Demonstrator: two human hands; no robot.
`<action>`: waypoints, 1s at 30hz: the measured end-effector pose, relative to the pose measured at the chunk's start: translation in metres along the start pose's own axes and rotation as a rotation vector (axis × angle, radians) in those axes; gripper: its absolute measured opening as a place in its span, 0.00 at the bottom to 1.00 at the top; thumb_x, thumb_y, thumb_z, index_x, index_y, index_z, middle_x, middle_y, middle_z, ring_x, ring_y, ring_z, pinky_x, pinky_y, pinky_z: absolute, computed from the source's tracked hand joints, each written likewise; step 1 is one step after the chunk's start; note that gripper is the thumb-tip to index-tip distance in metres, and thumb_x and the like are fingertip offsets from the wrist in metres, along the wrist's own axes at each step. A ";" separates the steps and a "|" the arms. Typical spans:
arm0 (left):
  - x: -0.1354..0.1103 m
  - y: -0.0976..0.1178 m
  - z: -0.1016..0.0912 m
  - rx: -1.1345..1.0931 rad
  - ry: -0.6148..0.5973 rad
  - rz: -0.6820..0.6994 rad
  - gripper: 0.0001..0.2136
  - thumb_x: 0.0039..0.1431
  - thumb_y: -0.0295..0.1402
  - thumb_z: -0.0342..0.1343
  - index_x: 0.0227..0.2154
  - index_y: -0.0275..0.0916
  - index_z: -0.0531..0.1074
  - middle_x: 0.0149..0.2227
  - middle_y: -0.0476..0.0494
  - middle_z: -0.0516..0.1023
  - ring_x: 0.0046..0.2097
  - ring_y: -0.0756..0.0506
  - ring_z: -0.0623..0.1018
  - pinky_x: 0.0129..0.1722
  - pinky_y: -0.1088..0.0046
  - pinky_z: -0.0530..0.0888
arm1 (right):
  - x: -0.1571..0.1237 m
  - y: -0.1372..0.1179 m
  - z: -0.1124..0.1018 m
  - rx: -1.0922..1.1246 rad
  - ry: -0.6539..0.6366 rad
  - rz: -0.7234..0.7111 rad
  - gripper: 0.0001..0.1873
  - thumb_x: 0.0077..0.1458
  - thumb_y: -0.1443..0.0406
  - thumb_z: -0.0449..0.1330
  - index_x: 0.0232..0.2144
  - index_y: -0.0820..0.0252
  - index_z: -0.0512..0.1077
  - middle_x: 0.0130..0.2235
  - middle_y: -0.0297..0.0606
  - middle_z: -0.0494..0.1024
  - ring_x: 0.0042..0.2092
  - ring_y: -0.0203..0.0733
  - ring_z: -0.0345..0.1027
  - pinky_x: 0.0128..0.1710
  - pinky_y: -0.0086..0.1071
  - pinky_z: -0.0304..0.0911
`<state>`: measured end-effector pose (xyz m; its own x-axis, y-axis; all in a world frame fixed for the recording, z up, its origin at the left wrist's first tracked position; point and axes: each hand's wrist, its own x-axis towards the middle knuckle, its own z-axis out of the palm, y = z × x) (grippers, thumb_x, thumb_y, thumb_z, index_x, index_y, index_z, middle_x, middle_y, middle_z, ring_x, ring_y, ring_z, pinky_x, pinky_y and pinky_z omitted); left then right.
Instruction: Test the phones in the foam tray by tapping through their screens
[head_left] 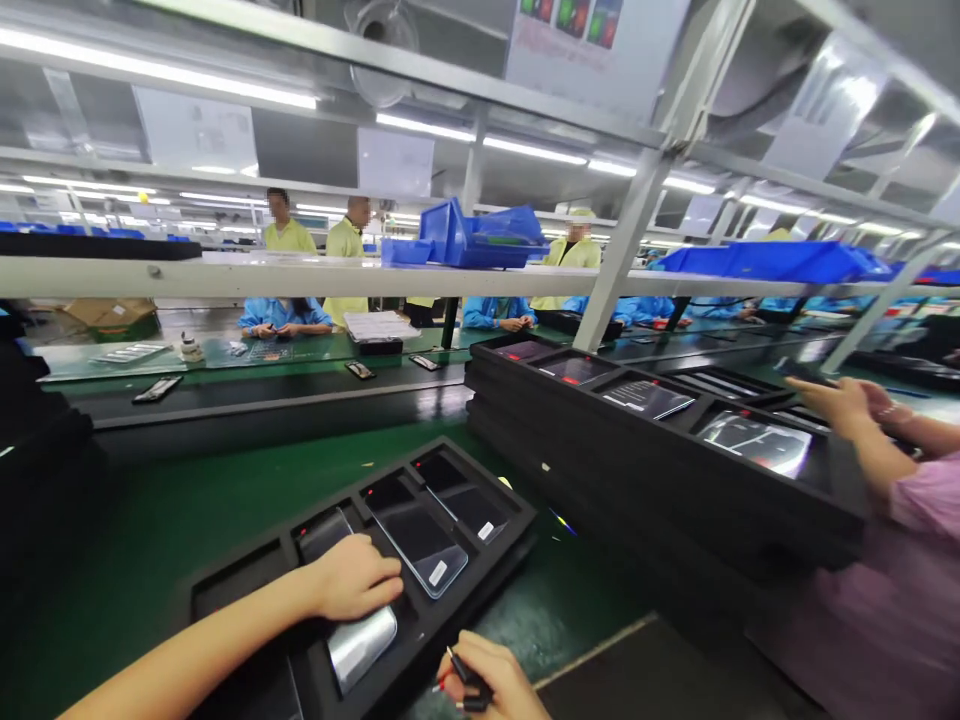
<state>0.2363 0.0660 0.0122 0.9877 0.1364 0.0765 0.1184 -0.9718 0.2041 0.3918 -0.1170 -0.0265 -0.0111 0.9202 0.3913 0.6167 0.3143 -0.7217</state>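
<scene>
A black foam tray (525,512) with several slots lies on the green bench in front of me. Phones rest in its slots, one with a white sticker (420,540) tilted up out of its slot. My left hand (354,578) lies curled on top of a phone (358,640) in a near slot, fingers pressed down on it. My right hand (487,682) is at the bottom edge, just in front of the tray, pinching a small black tool with a red mark (463,672).
A tall stack of black trays (637,460) holding phones stands to the right. A co-worker's hands (847,400) in a pink sleeve reach over it. Behind runs a dark conveyor (262,395) carrying phones. People sit across it; blue bins (472,240) stand on the overhead shelf.
</scene>
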 end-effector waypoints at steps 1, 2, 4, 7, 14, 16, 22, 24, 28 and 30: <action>0.002 0.000 -0.003 -0.029 -0.007 -0.014 0.16 0.64 0.36 0.39 0.22 0.39 0.62 0.18 0.51 0.64 0.22 0.49 0.66 0.29 0.71 0.64 | 0.002 -0.003 -0.002 0.005 0.000 0.002 0.14 0.57 0.64 0.52 0.21 0.60 0.67 0.23 0.35 0.72 0.26 0.34 0.67 0.25 0.24 0.61; 0.004 0.000 -0.005 -0.060 -0.014 -0.029 0.18 0.65 0.36 0.38 0.21 0.39 0.63 0.19 0.52 0.64 0.22 0.50 0.65 0.28 0.72 0.63 | 0.004 -0.006 -0.003 0.006 0.014 0.005 0.14 0.57 0.64 0.51 0.21 0.60 0.67 0.23 0.34 0.72 0.26 0.34 0.66 0.25 0.23 0.61; 0.007 0.003 -0.007 -0.120 -0.028 -0.069 0.18 0.66 0.36 0.39 0.23 0.37 0.65 0.20 0.53 0.65 0.22 0.51 0.65 0.27 0.73 0.64 | 0.007 -0.008 -0.002 -0.005 0.082 -0.005 0.12 0.57 0.64 0.52 0.22 0.60 0.66 0.22 0.33 0.71 0.24 0.33 0.65 0.24 0.23 0.61; 0.010 0.010 -0.004 -0.173 -0.045 -0.129 0.16 0.65 0.37 0.45 0.24 0.36 0.66 0.21 0.53 0.65 0.22 0.52 0.65 0.27 0.74 0.65 | 0.008 -0.010 0.012 -0.047 0.278 -0.050 0.12 0.57 0.63 0.54 0.22 0.60 0.66 0.20 0.31 0.70 0.20 0.31 0.63 0.20 0.22 0.60; 0.012 0.014 0.005 -0.199 -0.054 -0.179 0.13 0.63 0.35 0.49 0.24 0.35 0.66 0.22 0.54 0.65 0.23 0.53 0.65 0.26 0.75 0.66 | -0.008 -0.022 0.058 -0.311 0.593 -0.255 0.08 0.59 0.66 0.54 0.27 0.60 0.67 0.19 0.30 0.68 0.17 0.29 0.61 0.17 0.22 0.57; 0.012 0.013 0.005 -0.196 -0.052 -0.182 0.13 0.63 0.35 0.49 0.25 0.35 0.67 0.22 0.54 0.65 0.23 0.53 0.65 0.26 0.74 0.66 | -0.011 -0.022 0.066 -0.350 0.614 -0.296 0.05 0.59 0.68 0.55 0.29 0.60 0.67 0.18 0.30 0.68 0.17 0.30 0.61 0.17 0.24 0.57; 0.011 0.016 0.003 -0.182 -0.064 -0.188 0.12 0.63 0.35 0.50 0.25 0.35 0.67 0.22 0.54 0.65 0.23 0.53 0.66 0.27 0.74 0.67 | -0.010 -0.017 0.074 -0.419 0.641 -0.373 0.03 0.57 0.72 0.57 0.34 0.61 0.67 0.18 0.31 0.69 0.17 0.32 0.61 0.18 0.26 0.57; 0.011 0.016 0.003 -0.178 -0.064 -0.190 0.12 0.63 0.35 0.50 0.24 0.35 0.66 0.21 0.54 0.64 0.23 0.53 0.66 0.27 0.74 0.67 | -0.008 -0.017 0.077 -0.428 0.640 -0.379 0.03 0.56 0.72 0.57 0.34 0.61 0.68 0.18 0.31 0.69 0.17 0.32 0.61 0.18 0.26 0.57; 0.011 0.017 0.003 -0.176 -0.049 -0.196 0.13 0.63 0.35 0.50 0.24 0.35 0.66 0.21 0.54 0.64 0.22 0.53 0.65 0.26 0.74 0.67 | -0.005 -0.018 0.080 -0.428 0.648 -0.372 0.04 0.56 0.72 0.57 0.35 0.61 0.68 0.18 0.30 0.68 0.17 0.32 0.61 0.17 0.26 0.56; 0.011 0.018 0.004 -0.175 -0.042 -0.203 0.13 0.63 0.36 0.50 0.24 0.35 0.67 0.21 0.54 0.64 0.22 0.53 0.65 0.27 0.74 0.67 | -0.005 -0.018 0.080 -0.417 0.646 -0.364 0.04 0.56 0.72 0.56 0.34 0.61 0.67 0.18 0.30 0.68 0.17 0.32 0.61 0.17 0.26 0.56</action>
<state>0.2496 0.0490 0.0127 0.9492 0.3139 -0.0226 0.2989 -0.8767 0.3768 0.3178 -0.1082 -0.0610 0.1081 0.4248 0.8988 0.9027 0.3369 -0.2678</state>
